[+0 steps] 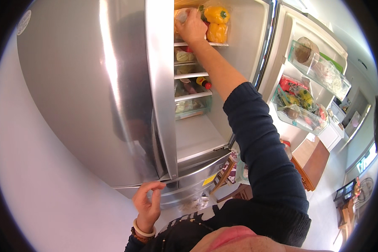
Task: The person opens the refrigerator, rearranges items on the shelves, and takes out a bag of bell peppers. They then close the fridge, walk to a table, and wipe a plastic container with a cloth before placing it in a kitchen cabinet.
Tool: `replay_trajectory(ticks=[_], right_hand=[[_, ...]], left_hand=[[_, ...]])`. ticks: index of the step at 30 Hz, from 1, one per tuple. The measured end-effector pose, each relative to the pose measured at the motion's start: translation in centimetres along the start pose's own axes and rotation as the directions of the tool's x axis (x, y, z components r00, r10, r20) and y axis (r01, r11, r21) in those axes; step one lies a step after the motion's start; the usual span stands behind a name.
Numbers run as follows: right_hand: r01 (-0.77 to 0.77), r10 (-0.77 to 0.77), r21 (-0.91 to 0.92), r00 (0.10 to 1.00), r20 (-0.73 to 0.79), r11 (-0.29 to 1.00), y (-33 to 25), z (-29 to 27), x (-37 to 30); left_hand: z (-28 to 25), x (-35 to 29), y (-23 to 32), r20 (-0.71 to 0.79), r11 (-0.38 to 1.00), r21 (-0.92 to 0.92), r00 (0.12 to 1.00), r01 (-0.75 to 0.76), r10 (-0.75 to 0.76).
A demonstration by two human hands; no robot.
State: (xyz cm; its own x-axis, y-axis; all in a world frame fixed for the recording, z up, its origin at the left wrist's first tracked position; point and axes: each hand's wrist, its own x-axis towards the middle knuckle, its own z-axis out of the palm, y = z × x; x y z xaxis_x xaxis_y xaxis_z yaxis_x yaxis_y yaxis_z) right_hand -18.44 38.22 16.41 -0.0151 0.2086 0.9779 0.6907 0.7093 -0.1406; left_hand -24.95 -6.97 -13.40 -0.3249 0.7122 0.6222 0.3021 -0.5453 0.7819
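Note:
My right arm stretches up into the open side of a steel refrigerator (pixel 80 92). On the top shelf, my right hand (pixel 192 27) is closed at a clear plastic bag (pixel 181 16), whose contents I cannot make out. Just right of that hand sit yellow bell peppers (pixel 217 15) in clear wrap. My left hand (pixel 148 203) hovers low, near the bottom of the closed left door, with its fingers loosely bent, thumb apart and nothing in it. A pale bangle and a beaded bracelet circle the left wrist.
Lower shelves hold wrapped food and a dark bottle with a red cap (pixel 203 82). The right door (pixel 277 54) stands swung out, its clear bins (pixel 302 119) full of bagged food. A wooden table (pixel 313 161) and a chair (pixel 223 176) stand beyond it.

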Motion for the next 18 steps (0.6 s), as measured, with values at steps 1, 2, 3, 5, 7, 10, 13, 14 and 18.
replay_trajectory(ticks=[1,2,3,5,7,10,13,14,18], right_hand=[[0.085,-0.085,-0.013,0.996,-0.009,0.996,-0.1,-0.4,0.3],[0.153,-0.153,-0.037,0.988,-0.012,0.988,-0.1,-0.8,0.8],[0.249,-0.251,-0.046,0.967,-0.038,0.967,0.1,-1.1,1.4],[0.258,-0.233,-0.118,0.954,0.191,0.959,0.9,-1.3,3.0],[0.214,-0.163,-0.151,0.942,0.292,0.965,2.4,-0.9,4.8],[0.26,-0.195,-0.081,0.865,0.462,0.962,4.6,0.4,6.4],[0.366,-0.247,-0.087,0.766,0.593,0.927,5.0,1.5,6.2],[0.394,-0.258,-0.11,0.763,0.593,0.912,4.7,1.6,5.7],[0.385,-0.346,-0.285,0.921,0.178,0.878,2.3,0.1,0.8]], left_hand=[[0.0,0.1,0.0,0.005,0.999,-0.024,1.0,-0.031,0.031],[-0.1,0.1,-0.1,0.009,0.998,-0.032,0.999,-0.044,0.045],[-0.2,0.1,-0.1,0.009,0.998,-0.03,0.999,-0.05,0.05],[-0.5,0.0,-0.2,-0.003,0.999,-0.018,0.999,-0.041,0.04],[-1.0,-0.2,-0.2,-0.017,1.0,0.003,1.0,-0.012,0.012],[-1.4,-0.5,-0.4,-0.034,1.0,0.017,0.999,0.013,-0.013],[-1.1,-0.6,-0.7,-0.031,1.0,0.006,0.999,0.016,-0.015],[-0.9,-0.6,-0.8,-0.02,1.0,-0.002,1.0,0.02,-0.02],[-0.1,-0.7,-0.5,0.022,1.0,-0.006,1.0,0.014,-0.014]])
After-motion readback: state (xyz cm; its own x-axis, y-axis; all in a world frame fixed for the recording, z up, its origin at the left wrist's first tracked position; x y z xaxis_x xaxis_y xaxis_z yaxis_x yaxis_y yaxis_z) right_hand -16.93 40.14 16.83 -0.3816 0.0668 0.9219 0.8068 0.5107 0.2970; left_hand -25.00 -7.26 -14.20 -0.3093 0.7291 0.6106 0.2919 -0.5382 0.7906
